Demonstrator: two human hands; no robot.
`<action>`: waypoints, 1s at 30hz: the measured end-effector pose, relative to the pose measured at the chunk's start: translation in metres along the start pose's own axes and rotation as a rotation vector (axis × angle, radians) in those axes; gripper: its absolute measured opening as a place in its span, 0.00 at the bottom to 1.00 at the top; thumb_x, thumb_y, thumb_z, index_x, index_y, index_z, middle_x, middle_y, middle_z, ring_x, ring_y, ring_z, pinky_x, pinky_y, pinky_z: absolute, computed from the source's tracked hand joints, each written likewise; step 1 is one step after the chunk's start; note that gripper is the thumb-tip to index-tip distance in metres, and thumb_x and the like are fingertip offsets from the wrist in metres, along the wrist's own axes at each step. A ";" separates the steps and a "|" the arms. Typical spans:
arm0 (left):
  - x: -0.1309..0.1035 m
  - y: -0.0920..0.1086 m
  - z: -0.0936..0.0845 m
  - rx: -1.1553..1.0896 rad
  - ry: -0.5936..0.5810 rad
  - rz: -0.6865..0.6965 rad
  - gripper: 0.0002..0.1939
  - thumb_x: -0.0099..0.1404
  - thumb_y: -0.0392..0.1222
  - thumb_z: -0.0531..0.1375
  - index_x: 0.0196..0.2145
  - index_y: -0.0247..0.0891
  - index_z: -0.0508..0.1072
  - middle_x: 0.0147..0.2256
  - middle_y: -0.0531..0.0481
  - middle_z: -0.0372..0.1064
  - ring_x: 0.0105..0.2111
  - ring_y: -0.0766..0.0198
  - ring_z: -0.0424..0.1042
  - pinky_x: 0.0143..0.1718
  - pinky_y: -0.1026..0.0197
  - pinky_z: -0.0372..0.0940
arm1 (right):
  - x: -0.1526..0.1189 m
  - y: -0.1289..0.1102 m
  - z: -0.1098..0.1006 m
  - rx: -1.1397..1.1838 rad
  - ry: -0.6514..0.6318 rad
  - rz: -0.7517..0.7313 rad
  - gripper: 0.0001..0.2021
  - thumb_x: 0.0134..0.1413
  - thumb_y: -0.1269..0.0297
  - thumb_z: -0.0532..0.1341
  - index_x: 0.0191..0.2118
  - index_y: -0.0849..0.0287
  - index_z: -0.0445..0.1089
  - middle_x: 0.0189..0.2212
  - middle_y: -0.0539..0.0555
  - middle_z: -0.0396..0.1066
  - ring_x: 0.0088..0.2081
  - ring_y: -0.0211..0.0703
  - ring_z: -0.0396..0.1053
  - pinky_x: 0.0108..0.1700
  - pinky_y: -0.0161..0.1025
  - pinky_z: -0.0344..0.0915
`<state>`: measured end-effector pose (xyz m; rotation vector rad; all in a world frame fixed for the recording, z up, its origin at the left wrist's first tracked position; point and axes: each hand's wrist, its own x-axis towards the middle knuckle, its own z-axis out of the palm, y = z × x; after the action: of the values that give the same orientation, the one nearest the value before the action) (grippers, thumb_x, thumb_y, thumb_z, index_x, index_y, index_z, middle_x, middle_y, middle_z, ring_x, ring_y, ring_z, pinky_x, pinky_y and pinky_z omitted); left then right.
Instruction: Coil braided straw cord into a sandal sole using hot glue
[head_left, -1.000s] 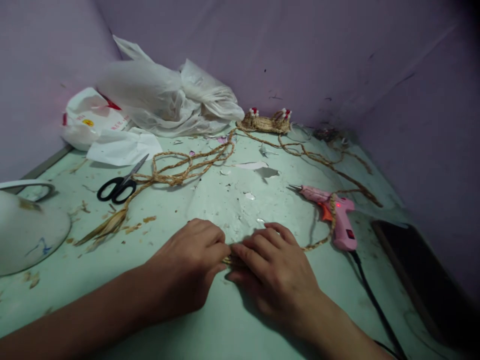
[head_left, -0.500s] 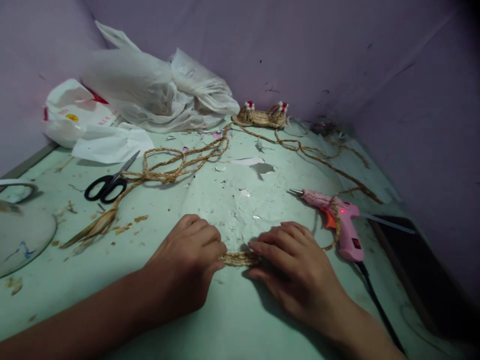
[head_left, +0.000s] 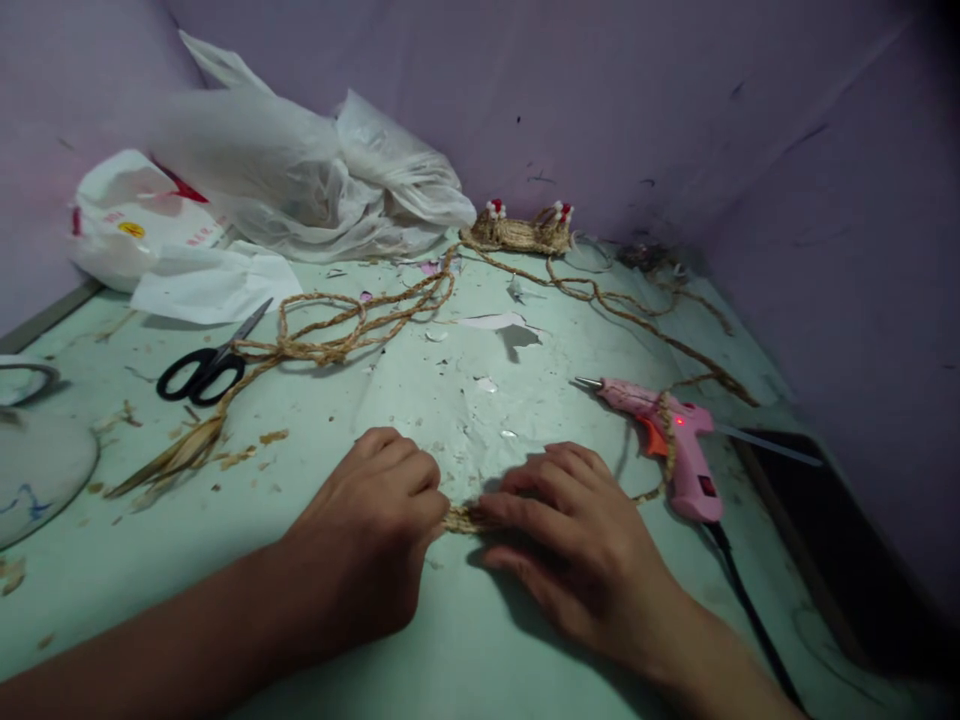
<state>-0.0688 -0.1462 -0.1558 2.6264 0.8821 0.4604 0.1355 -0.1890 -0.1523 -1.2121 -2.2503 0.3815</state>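
Note:
A short flat strip of braided rope (head_left: 463,519) lies crosswise just above the table between my hands. My left hand (head_left: 382,520) is closed in a fist around its left end, which is hidden inside. The fingers of my right hand (head_left: 559,525) curl over the right part of the strip, with the thumb below it; the palm hides that end. A thin length of twine (head_left: 651,494) shows beyond my right hand and passes over the pink glue gun (head_left: 686,440), whose red light is lit.
Black-handled scissors (head_left: 201,377) and coiled rope (head_left: 322,350) lie on the left. A beaded woven piece (head_left: 517,236) sits against the wall beside plastic bags (head_left: 315,180). On the right is a dark phone-like slab (head_left: 832,540); a round pale object (head_left: 49,470) stands left.
My right hand has slid slightly left along the braided strip, so less of it shows between my hands. My left hand keeps its grip. The view has shifted a little.

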 end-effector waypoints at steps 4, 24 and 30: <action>0.001 0.001 -0.001 0.076 -0.052 0.023 0.08 0.55 0.28 0.53 0.22 0.36 0.67 0.25 0.49 0.61 0.29 0.61 0.58 0.38 0.51 0.56 | 0.006 -0.007 0.009 -0.032 -0.032 0.032 0.05 0.55 0.67 0.60 0.36 0.58 0.73 0.32 0.53 0.71 0.35 0.44 0.61 0.41 0.47 0.56; 0.002 0.007 0.009 -0.109 0.057 -0.114 0.07 0.56 0.30 0.54 0.31 0.38 0.70 0.30 0.49 0.68 0.33 0.59 0.64 0.39 0.50 0.56 | -0.005 0.005 -0.013 0.027 -0.074 0.170 0.09 0.54 0.73 0.57 0.39 0.57 0.71 0.33 0.53 0.72 0.36 0.44 0.65 0.40 0.44 0.58; 0.002 0.007 0.009 -0.094 0.028 -0.123 0.08 0.57 0.30 0.54 0.32 0.38 0.70 0.31 0.49 0.67 0.34 0.59 0.64 0.40 0.50 0.56 | -0.003 0.010 -0.009 -0.060 -0.086 0.137 0.10 0.52 0.75 0.55 0.34 0.58 0.72 0.28 0.53 0.72 0.33 0.43 0.66 0.37 0.42 0.58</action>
<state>-0.0595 -0.1524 -0.1607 2.4697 0.9992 0.4948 0.1488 -0.1858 -0.1505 -1.4103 -2.2724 0.4288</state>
